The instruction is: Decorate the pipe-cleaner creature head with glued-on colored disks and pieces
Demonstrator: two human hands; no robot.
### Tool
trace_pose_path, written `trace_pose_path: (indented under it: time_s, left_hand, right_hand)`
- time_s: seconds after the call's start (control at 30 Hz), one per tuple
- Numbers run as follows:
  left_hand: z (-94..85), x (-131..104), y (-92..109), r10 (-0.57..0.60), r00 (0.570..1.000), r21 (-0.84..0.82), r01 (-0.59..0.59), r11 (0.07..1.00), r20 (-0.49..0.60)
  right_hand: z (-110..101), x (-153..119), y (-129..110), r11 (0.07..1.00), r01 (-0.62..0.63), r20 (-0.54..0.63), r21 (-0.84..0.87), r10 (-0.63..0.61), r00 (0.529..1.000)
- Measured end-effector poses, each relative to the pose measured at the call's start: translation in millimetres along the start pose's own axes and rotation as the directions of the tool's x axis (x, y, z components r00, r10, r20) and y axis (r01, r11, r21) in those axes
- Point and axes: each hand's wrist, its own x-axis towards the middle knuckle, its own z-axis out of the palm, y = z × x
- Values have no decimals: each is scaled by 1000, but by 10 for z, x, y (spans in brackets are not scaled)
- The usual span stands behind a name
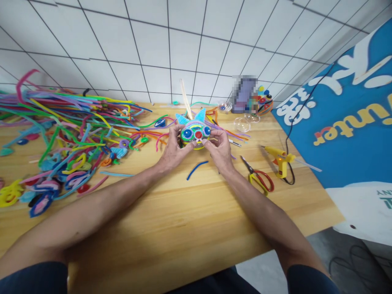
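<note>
In the head view, the left hand point(176, 148) and the right hand point(219, 149) held the mask point(197, 134) between them, above the far half of the tabletop point(171, 212). The left hand gripped one side, its thumb on the lower front; the right hand gripped the opposite side, its thumb likewise at the lower front. The mask showed two blue eyes, a red nose and two light-blue ears, and faced the wearer. A pale stick point(185, 100) rose behind it.

A short blue stem point(197, 170) lay on the tabletop below the mask. Scissors point(259, 176), with red and yellow handles, lay open to the right of the right arm. The yellow glue gun point(280, 159) was beyond them, further right, with a black cord point(287, 139). Clear balls point(241, 124) sat near the pixelated object point(244, 94) toward the wall point(153, 45). Coloured stems point(76, 114) were heaped at left.
</note>
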Motion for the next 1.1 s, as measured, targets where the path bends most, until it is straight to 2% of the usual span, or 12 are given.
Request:
trace_pose_path:
  time_s: [0.57, 0.87, 1.1]
  left_hand:
    - [10, -17, 16, 22, 1000, 33, -22, 999, -8]
    - [-18, -26, -7, 52, 999, 55, -53, 997, 11]
    - [15, -37, -56, 28, 999, -66, -30, 997, -29]
  right_hand:
    - [68, -62, -12, 995, 74, -70, -64, -78, 995]
    - [50, -111, 6, 989, 111, -38, -95, -115, 993]
    - [42, -134, 35, 997, 81, 49, -20, -80, 996]
